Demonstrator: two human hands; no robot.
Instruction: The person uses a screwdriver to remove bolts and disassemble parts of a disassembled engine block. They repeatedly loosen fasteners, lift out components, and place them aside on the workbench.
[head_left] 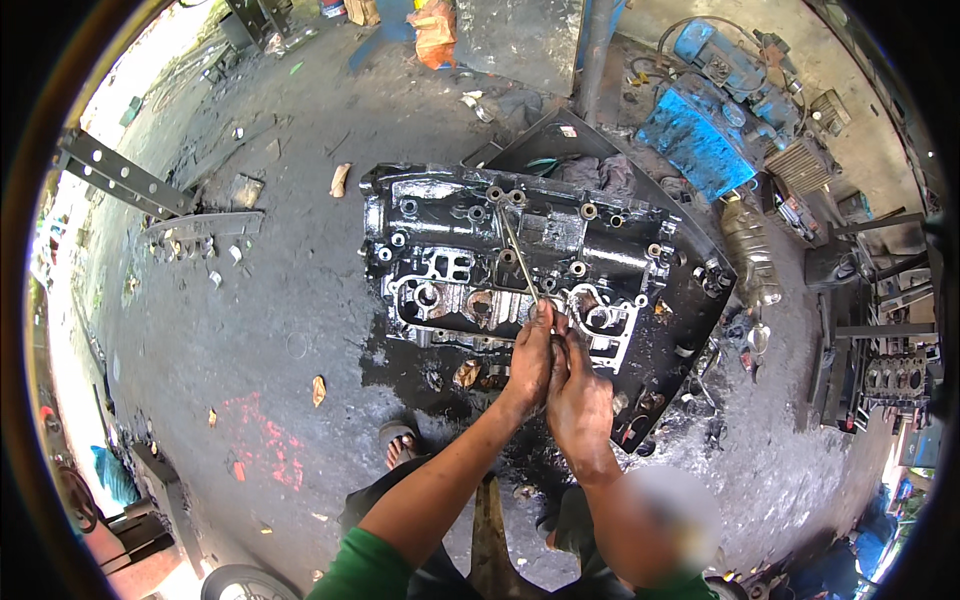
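A large oily cylinder head (545, 232), black with bare silvery machined edges, lies in front of me. My left hand (531, 358) is closed round the near end of a thin metal rod (519, 250). The rod slants away to the far left, its far end at the round bosses on the cylinder head's far side. Pressed close beside it is my right hand (582, 392), closed, with its fingertips over the near edge of the cylinder head. What the right fingers grip is hidden.
Under the cylinder head is a black tray (708, 318), with dark rags (598, 176) at its far side. A blue machine (700, 140) stands far right, near a metal post (596, 60). A perforated steel beam (125, 175) is at left. Litter dots the stained floor (250, 320).
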